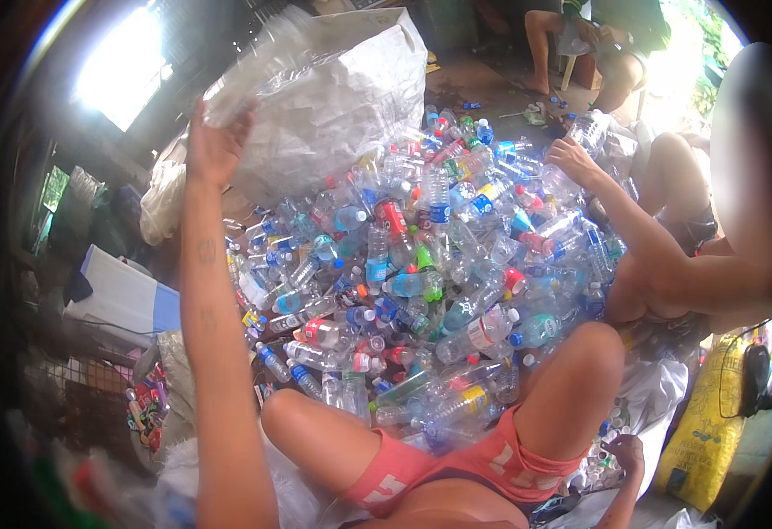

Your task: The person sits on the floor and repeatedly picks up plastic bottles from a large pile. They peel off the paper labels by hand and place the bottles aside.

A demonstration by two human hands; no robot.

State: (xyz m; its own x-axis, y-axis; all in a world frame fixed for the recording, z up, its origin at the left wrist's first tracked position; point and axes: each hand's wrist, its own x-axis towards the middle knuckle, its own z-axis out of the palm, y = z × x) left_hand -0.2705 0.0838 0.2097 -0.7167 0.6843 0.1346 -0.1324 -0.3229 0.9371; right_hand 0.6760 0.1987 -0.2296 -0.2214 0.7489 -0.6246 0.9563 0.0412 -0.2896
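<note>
My left hand (219, 145) is raised at the upper left, its thumb and fingers apart. Blurred clear plastic (273, 59), apparently a bottle in motion, shows above the fingers, in front of a large white woven sack (359, 92). Low at the right, my right hand (626, 453) is over a white sack (657, 397) of bottle caps (584, 473), with fingers apart and nothing visible in them. A heap of plastic bottles (439, 198) with mixed caps and labels lies before and between my knees. A red can (391, 217) lies among them.
Seated at the right, a co-worker holds a clear bottle (587, 132) in a hand (574, 162). Another person sits at the top right. A yellow sack (703, 423) stands lower right. A white and blue container (121, 291) and a sack with colourful wrappers (148, 410) are left.
</note>
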